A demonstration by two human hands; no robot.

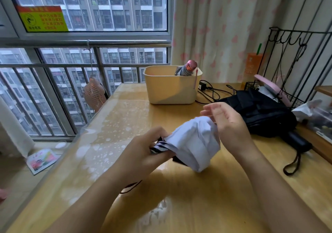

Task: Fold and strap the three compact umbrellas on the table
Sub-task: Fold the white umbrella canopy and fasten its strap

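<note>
Canopy of a white compact umbrella (195, 143) sat bunched and loose between a person's two hands, held just above the middle of the wooden table (125, 117). The left hand (143, 148), at 9 o'clock of the bundle, gripped its narrow end, with fingers curled round black-and-white striped cloth (159, 145). The right hand (228, 123), at 2 o'clock, was half open with its upper fingers spread, and it touched the canopy's top edge.

The step looked to be gathering the panels. It would go best if the left hand kept the shaft end steady while the right smoothed each pleat one way round, wound the cloth tight, and only then drew the strap across.

A black compact umbrella (260, 114) lay unstrapped at 3 o'clock, its wrist loop (292, 164) trailing toward 4. A pink-capped umbrella (186, 69) stood in a cream bin (170, 90) at 12 o'clock.

The white umbrella's strap, shaft and handle could not be seen. Nor was it clear whether the right hand's lower fingers pinched any cloth. A dark cord (129, 187) under the left wrist could not be traced to its source. The bin's wall hid most of the umbrella inside it.
</note>
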